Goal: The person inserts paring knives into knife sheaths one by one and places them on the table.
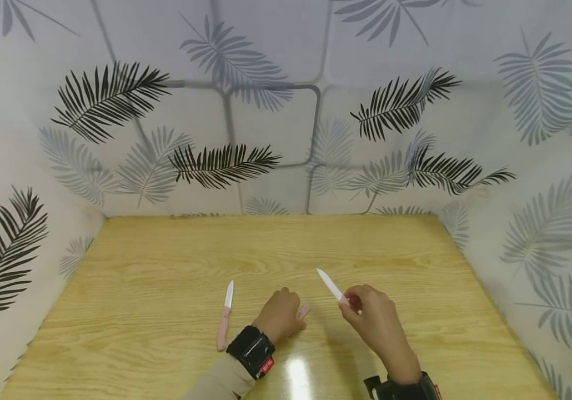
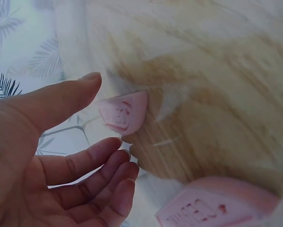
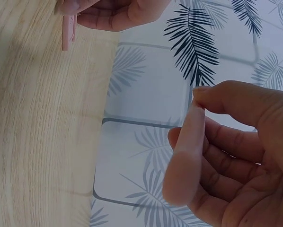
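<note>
In my right hand (image 1: 373,316) is a paring knife (image 1: 331,286) with a white blade and a pink handle. Thumb and fingers pinch the handle (image 3: 191,137), and the blade points up and left in the head view. My left hand (image 1: 278,315) is low over the table, its thumb and loosely bent fingers spread apart. Between thumb and index fingertip, in the left wrist view, shows a small pink piece (image 2: 127,113) with red printing. A second pink printed piece (image 2: 217,205) appears at that view's lower right.
Left of my left wrist, a second paring knife (image 1: 224,328) with a pink handle lies on the wooden table (image 1: 166,261), blade pointing away. A cloth (image 1: 276,122) with a leaf pattern hangs behind the table and along both sides.
</note>
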A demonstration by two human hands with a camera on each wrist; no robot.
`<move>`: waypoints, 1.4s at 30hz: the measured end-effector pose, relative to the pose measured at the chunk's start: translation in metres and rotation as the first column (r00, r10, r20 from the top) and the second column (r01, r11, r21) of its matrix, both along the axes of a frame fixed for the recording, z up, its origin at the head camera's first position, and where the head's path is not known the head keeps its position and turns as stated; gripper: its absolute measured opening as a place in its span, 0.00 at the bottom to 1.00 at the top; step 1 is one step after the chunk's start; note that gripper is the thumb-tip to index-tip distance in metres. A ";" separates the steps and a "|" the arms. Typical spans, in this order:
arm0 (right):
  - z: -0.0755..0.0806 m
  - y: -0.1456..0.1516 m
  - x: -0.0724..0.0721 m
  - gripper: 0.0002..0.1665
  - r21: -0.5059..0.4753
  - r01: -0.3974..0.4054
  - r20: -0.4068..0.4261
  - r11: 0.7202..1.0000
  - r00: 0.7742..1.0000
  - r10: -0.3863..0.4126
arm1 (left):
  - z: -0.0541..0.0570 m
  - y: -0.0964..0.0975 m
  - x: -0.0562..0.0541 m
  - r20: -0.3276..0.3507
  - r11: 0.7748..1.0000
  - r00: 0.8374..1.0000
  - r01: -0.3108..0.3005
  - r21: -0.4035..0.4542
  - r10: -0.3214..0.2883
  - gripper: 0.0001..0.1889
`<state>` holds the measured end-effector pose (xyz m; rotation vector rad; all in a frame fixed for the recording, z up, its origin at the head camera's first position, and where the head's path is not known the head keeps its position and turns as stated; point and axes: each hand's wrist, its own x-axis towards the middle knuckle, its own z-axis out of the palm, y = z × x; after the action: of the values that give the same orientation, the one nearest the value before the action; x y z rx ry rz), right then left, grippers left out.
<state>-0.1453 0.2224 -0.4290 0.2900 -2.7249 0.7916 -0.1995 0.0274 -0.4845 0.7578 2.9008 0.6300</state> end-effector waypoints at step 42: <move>-0.002 -0.005 -0.003 0.06 -0.016 -0.030 0.028 0.999 0.999 0.031 | -0.009 0.003 0.000 -0.113 0.985 0.987 0.099 -0.140 -0.115 0.06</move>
<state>-0.1478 0.2170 -0.4312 0.3201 -2.7458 0.8309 -0.1998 0.0308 -0.4938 0.9571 2.9473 0.3863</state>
